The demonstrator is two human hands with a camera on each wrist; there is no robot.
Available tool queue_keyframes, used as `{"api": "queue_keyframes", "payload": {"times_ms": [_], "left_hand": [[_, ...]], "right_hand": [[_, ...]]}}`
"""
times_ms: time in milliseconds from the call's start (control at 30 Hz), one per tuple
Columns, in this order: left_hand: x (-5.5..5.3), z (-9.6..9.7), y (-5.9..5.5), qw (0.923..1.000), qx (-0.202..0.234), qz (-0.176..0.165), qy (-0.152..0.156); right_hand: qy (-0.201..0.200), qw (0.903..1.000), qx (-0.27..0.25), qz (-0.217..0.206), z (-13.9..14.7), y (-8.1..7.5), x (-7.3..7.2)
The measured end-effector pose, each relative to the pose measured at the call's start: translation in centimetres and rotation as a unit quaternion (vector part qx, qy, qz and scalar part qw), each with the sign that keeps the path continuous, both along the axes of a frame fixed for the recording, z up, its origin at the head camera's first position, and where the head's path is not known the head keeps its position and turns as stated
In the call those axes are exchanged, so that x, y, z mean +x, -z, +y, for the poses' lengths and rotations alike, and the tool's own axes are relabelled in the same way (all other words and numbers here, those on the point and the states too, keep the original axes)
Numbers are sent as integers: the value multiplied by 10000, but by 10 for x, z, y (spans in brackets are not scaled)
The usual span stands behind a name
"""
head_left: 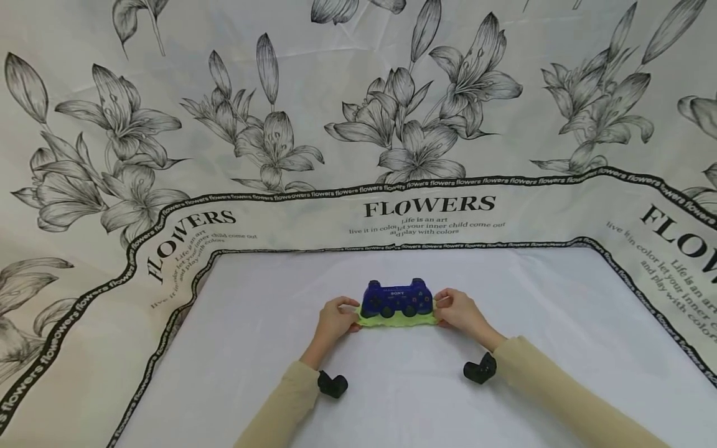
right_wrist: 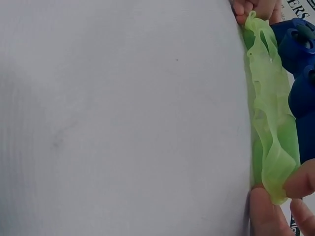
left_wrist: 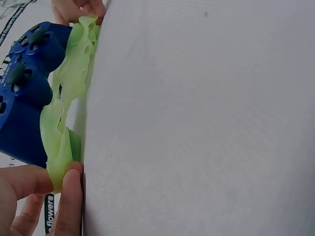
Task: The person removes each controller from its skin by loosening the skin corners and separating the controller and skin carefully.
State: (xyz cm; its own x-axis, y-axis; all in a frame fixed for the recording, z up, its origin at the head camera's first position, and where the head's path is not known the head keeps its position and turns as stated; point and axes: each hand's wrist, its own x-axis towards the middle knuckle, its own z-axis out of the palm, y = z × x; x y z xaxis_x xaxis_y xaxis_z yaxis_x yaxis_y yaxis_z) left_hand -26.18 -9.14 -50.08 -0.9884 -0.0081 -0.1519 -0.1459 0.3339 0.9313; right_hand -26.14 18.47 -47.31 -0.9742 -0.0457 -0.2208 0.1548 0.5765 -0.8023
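A blue game controller (head_left: 398, 297) with dark thumbsticks sits at mid-table, its button face toward me. Along its near side stretches a strip of translucent green slime (head_left: 396, 322), thin and wrinkled. My left hand (head_left: 335, 318) pinches the strip's left end between thumb and fingers. At the opposite end, my right hand (head_left: 463, 312) pinches the slime beside the controller's right grip. In the left wrist view, the slime (left_wrist: 74, 83) has torn holes and a folded lower end. The right wrist view shows the slime (right_wrist: 268, 98) as a ruffled band close over the white surface.
A white cloth (head_left: 269, 292) covers the table. Behind it and at the sides hangs a flower-printed cloth (head_left: 426, 211) with black lettered borders. Black wrist devices (head_left: 333, 384) sit by the beige sleeves (head_left: 560, 379).
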Motion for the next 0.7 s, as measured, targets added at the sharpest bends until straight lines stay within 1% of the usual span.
{"api": "queue_keyframes", "payload": {"times_ms": [133,267,400,533,700], "left_hand": [[3,1,2,9995,92,271,-99],[7,2,4,9982,192,520,-215],[13,5,4,9972,198,651,-316],[15,8,4,9964,150,738,-400],[13,11,0,9945,-120,909,-507]], "right_hand": [[56,9999,-46,99,-2,1,1],[96,9996,-194,177,-1,3,2],[171,9989,-372,244,3,8,6],[182,9979,-526,332,4,9,9],[122,9968,-615,496,5,6,10]]}}
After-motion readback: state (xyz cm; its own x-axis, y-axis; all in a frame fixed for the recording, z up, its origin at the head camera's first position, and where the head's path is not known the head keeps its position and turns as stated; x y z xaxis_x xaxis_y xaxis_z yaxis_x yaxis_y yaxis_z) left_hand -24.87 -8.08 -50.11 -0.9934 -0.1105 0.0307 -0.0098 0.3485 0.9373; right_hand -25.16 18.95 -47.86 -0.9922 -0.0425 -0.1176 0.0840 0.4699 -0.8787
